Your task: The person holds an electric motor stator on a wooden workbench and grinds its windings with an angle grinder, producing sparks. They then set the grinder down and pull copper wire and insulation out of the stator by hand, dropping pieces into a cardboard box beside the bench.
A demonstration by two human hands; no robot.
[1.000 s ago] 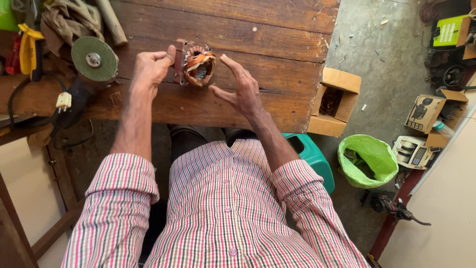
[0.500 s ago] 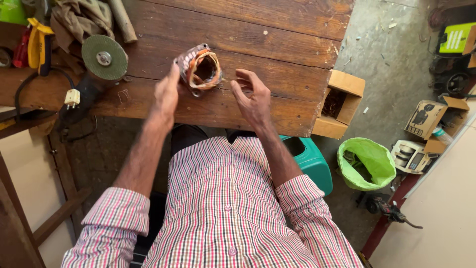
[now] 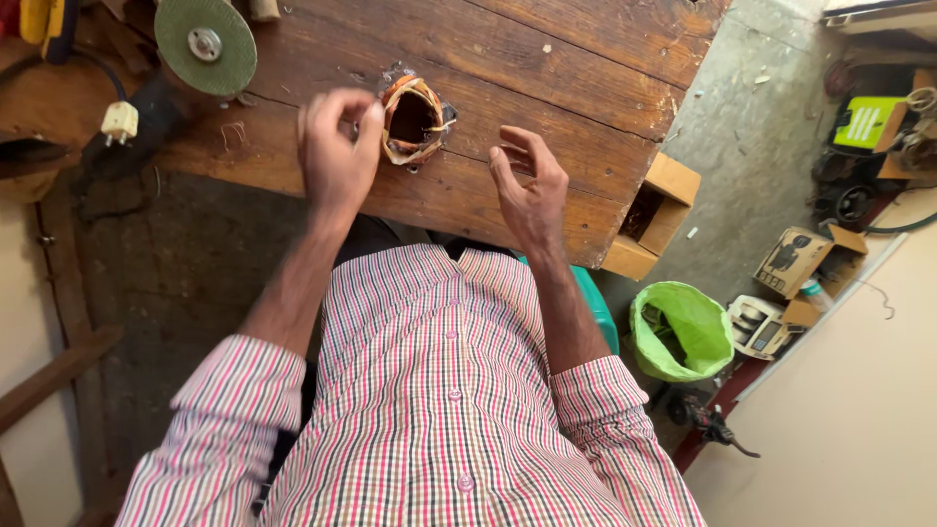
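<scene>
The copper motor winding [image 3: 414, 119] lies on the worn plank worktop [image 3: 547, 68], near its front edge. The left hand [image 3: 335, 156] touches the winding's left side, fingers curled loosely, gripping nothing. The right hand [image 3: 528, 188] hovers open just to its right, apart from it. A green grinding disc [image 3: 206, 44] rests further left. On the concrete floor [image 3: 742, 146] sit a green bag [image 3: 683, 330] and 1 open cardboard box [image 3: 652, 217].

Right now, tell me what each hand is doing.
Left hand: fingers curled, touching the coil at its edge.
Right hand: open, holding nothing, beside the coil.
</scene>
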